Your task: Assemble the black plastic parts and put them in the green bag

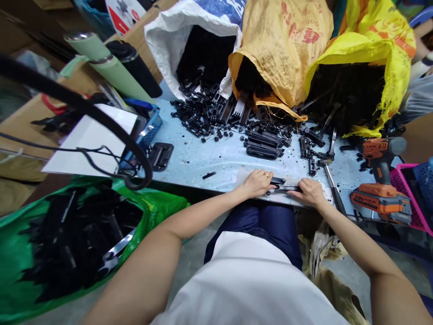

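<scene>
White top, navy trousers; ring (pixel 267 174), bare forearms

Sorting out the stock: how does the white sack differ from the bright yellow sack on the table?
The white sack sits back left with its rim folded back; the yellow sack sits back right with a frayed rim. More black plastic parts spill from the white sack than from the yellow sack. Both lie open-mouthed and hold such parts.

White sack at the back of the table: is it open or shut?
Open. The mouth of the white sack is folded back, and black parts spill onto the table.
</scene>
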### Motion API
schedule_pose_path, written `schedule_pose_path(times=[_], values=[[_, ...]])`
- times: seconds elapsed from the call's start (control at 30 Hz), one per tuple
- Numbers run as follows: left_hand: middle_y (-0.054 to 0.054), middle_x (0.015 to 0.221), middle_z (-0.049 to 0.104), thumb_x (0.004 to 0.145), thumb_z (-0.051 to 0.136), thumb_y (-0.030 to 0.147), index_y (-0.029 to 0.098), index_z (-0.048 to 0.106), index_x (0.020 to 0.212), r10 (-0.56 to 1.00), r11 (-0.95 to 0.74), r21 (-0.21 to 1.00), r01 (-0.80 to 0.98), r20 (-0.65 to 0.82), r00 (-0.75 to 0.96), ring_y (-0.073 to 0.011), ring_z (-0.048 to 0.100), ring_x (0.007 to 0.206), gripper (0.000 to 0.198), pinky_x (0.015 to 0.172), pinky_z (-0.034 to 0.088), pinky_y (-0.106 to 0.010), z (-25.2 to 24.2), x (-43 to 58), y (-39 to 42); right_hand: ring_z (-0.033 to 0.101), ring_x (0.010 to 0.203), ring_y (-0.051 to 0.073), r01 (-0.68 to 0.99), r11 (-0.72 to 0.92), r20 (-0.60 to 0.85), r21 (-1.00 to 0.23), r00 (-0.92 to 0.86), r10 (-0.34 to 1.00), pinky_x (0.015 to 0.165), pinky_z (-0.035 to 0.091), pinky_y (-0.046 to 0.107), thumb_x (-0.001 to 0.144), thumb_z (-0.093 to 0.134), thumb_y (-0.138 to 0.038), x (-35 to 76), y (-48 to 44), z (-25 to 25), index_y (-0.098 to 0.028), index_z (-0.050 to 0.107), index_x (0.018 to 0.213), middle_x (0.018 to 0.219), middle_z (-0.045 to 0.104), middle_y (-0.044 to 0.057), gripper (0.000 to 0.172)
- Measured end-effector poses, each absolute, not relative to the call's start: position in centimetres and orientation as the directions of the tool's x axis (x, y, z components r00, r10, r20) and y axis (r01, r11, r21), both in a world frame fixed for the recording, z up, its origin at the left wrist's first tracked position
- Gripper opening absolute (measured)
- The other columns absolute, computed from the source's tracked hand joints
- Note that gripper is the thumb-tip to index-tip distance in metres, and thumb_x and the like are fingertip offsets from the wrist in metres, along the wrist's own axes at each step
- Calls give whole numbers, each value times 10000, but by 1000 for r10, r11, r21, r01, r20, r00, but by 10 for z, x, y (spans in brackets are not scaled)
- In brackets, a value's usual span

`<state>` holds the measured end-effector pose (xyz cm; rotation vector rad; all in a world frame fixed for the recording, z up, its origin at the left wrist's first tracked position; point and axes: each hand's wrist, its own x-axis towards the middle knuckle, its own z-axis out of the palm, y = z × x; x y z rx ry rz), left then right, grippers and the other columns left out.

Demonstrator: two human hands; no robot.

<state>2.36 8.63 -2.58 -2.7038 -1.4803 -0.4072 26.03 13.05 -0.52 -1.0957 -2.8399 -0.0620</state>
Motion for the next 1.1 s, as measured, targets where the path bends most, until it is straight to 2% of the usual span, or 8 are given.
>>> schedule_pose_path(times=[0.13, 0.3, 0.43, 0.57, 0.67, 0.77, 0.9, 1.1], values=[[-91, 571, 587, 924, 244, 452, 125, 600, 642, 816, -559, 241, 793, 331, 474, -170, 564, 564, 560, 525, 390, -271, -7, 22, 80, 398, 433, 122, 557, 822, 169, -120, -804, 570, 451, 255, 264, 849, 235, -637, 257, 123, 29, -180, 480, 492, 476, 453, 32, 630], [-35, 507, 531, 936, 48, 426, 177, 557, 609, 707, -703, 581, 410, 508, 492, -120, 514, 496, 655, 519, 410, -244, 37, 19, 26, 403, 434, 113, 80, 820, 299, -567, -907, 296, 463, 296, 256, 878, 190, -599, 242, 80, 71, -192, 480, 555, 454, 395, -6, 596], [-43, 506, 526, 906, -98, 428, 178, 533, 599, 738, -668, 698, 257, 579, 347, -117, 518, 500, 745, 531, 425, -250, 44, 41, -3, 464, 500, 148, -1, 650, 437, -760, -741, 510, 508, 385, 286, 840, 103, -658, 206, 48, 40, -205, 500, 641, 529, 443, 21, 634], [-86, 674, 616, 878, -129, 490, 161, 625, 812, 706, -681, 599, 421, 690, 160, -151, 591, 680, 825, 620, 462, -279, 16, 58, 3, 524, 947, 248, 314, 561, 432, -766, -396, 811, 757, 441, 414, 861, 146, -542, 157, 50, -11, -220, 497, 1032, 998, 521, 135, 507], [-114, 852, 639, 851, -37, 606, 158, 590, 1098, 645, -658, 391, 644, 734, 214, -197, 590, 857, 810, 689, 460, -305, -10, 49, 27, 459, 1103, 230, 417, 553, 469, -721, -294, 833, 857, 406, 420, 888, 148, -383, 143, 92, -24, -231, 424, 1117, 1150, 473, 132, 389], [-117, 897, 631, 843, 217, 640, 173, 540, 1192, 739, -502, 226, 835, 613, 279, -223, 575, 876, 667, 693, 444, -312, -26, 27, 56, 450, 1088, 230, 567, 605, 439, -558, -417, 796, 878, 385, 387, 867, 314, -418, 155, 164, -16, -209, 483, 991, 1100, 522, 123, 296], [-108, 945, 632, 803, 541, 473, 189, 565, 1137, 798, -508, 80, 858, 418, 434, -249, 544, 950, 439, 777, 412, -365, -31, 6, 87, 461, 936, 205, 832, 342, 335, -436, -203, 920, 816, 377, 336, 877, 352, -385, 170, 264, 5, -153, 484, 898, 985, 563, 157, 268], [-123, 1019, 618, 805, 581, 387, 160, 523, 1167, 880, -384, 100, 918, 342, 331, -260, 520, 995, 432, 816, 381, -398, -22, 12, 128, 462, 737, 168, 879, 245, 293, -410, -127, 948, 657, 369, 287, 808, 509, -359, 144, 321, 18, -169, 442, 794, 806, 589, 117, 202]])
